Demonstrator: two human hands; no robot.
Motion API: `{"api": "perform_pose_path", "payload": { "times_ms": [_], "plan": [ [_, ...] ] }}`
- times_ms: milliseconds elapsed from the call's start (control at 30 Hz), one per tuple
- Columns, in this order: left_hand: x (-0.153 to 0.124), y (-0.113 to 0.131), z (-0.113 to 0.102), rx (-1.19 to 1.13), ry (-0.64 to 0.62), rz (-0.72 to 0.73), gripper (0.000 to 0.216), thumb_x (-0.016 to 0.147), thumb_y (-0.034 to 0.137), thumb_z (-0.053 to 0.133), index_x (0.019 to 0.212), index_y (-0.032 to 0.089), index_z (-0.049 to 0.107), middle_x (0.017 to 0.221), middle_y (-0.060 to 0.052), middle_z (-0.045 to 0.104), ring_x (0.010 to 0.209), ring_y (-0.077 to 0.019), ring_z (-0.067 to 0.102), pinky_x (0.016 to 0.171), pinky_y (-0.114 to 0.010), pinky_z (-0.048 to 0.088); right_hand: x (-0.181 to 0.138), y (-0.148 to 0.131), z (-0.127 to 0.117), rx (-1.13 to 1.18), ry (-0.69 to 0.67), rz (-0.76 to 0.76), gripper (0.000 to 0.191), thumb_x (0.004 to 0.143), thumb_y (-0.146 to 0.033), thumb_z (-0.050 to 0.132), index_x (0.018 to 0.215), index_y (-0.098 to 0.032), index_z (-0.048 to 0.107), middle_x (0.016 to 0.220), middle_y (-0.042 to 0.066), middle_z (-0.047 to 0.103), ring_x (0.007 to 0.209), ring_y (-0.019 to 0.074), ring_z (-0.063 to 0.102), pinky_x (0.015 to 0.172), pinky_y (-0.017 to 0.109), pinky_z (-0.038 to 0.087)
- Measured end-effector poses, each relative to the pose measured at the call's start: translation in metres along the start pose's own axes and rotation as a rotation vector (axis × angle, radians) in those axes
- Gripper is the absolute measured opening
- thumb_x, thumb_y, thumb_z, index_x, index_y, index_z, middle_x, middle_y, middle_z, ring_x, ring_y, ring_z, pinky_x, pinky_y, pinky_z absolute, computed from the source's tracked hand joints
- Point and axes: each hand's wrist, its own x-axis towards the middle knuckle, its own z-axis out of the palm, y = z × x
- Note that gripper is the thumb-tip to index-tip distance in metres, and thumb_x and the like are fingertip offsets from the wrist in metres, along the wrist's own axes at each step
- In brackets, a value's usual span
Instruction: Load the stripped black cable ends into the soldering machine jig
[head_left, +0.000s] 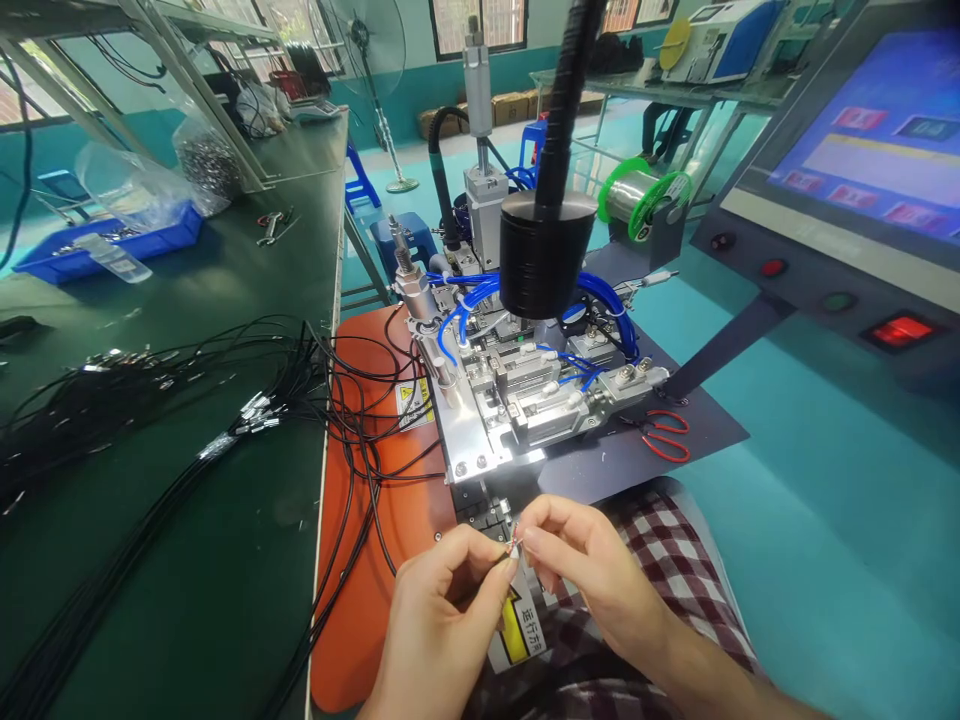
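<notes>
My left hand (pixel 442 610) and my right hand (pixel 592 570) meet low in the middle of the view, in front of a small metal machine (pixel 517 390). Both pinch the end of a thin black cable, where a tiny tip with bare wires (pixel 514 547) shows between the fingertips. The cable runs off to the left toward a tangle of black cables (pixel 225 420) lying over the dark green bench (pixel 187 560) and an orange mat (pixel 390 500). Some cable ends carry small metal connectors (pixel 255 410).
The machine has blue air hoses, a black cylinder (pixel 546 250) above it and a solder spool (pixel 637 195) behind. Red-handled scissors (pixel 664 435) lie on its dark base. A control panel with a screen (pixel 877 130) stands right. A blue tray (pixel 112 245) sits far left.
</notes>
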Motion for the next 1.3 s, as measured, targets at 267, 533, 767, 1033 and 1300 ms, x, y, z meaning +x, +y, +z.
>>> {"api": "perform_pose_path", "payload": {
  "times_ms": [267, 533, 767, 1033, 1300],
  "plan": [
    [0.003, 0.003, -0.001, -0.224, -0.033, -0.096, 0.017, 0.075, 0.033, 0.066, 0.072, 0.018, 0.061, 0.053, 0.005, 0.050, 0.050, -0.0091, 0.047, 0.048, -0.017, 0.040, 0.000, -0.002, 0.001, -0.033, -0.010, 0.010, 0.035, 0.076, -0.049, 0.067, 0.066, -0.018, 0.054, 0.053, -0.007, 0.044, 0.047, 0.0080, 0.038, 0.046, 0.021, 0.032],
    [0.004, 0.003, -0.001, -0.179, -0.032, -0.108, 0.015, 0.074, 0.030, 0.067, 0.069, 0.016, 0.062, 0.053, 0.002, 0.058, 0.049, -0.0113, 0.055, 0.048, -0.019, 0.044, 0.002, 0.007, -0.005, -0.001, -0.003, -0.001, 0.026, 0.082, -0.041, 0.065, 0.075, -0.017, 0.057, 0.058, -0.006, 0.046, 0.049, 0.0080, 0.039, 0.048, 0.021, 0.031],
    [0.000, -0.002, -0.001, -0.087, 0.045, -0.062, 0.014, 0.076, 0.027, 0.066, 0.068, 0.018, 0.059, 0.058, 0.002, 0.060, 0.053, -0.0133, 0.060, 0.051, -0.020, 0.047, -0.010, -0.005, 0.006, -0.124, 0.136, -0.113, 0.016, 0.073, -0.028, 0.070, 0.080, -0.019, 0.058, 0.061, -0.006, 0.048, 0.053, 0.0096, 0.042, 0.050, 0.021, 0.035],
    [0.000, 0.003, 0.000, -0.144, 0.020, -0.131, 0.017, 0.076, 0.031, 0.065, 0.068, 0.019, 0.055, 0.053, 0.002, 0.060, 0.047, -0.0122, 0.057, 0.043, -0.019, 0.042, -0.002, 0.001, 0.009, -0.110, 0.125, -0.080, 0.016, 0.080, -0.032, 0.062, 0.073, -0.018, 0.057, 0.053, -0.006, 0.048, 0.044, 0.0081, 0.041, 0.043, 0.020, 0.032],
    [0.004, 0.002, 0.001, -0.266, 0.006, -0.210, 0.024, 0.071, 0.036, 0.070, 0.069, 0.018, 0.054, 0.045, 0.005, 0.056, 0.040, -0.0075, 0.048, 0.041, -0.016, 0.038, 0.004, 0.010, 0.000, -0.158, 0.118, -0.084, 0.016, 0.088, -0.032, 0.057, 0.078, -0.019, 0.054, 0.055, -0.007, 0.045, 0.046, 0.0072, 0.037, 0.044, 0.020, 0.031]
  ]
}}
